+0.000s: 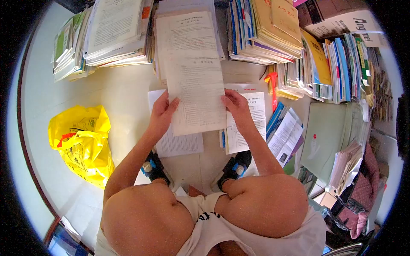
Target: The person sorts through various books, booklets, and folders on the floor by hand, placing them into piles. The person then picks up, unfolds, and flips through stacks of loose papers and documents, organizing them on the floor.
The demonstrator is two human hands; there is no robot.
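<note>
A long printed sheet of paper (194, 77) is stretched out in front of me, its text running in small lines. My left hand (162, 112) pinches its left edge near the lower end, thumb on top. On the opposite edge my right hand (236, 106) grips it the same way. Under and beyond the held sheet, other papers (183, 6) are stacked at the back. Below my left hand a printed page (181, 145) lies on the floor. Beside my right forearm a small pile with a printed top page (255, 123) rests on the floor.
Stacks of papers (115, 30) and brown envelopes (277, 25) line the back. A row of upright books (341, 68) and a cardboard box (337, 21) stand at right. A yellow plastic bag (83, 145) lies at left. A green folder (324, 132) lies right of my knee.
</note>
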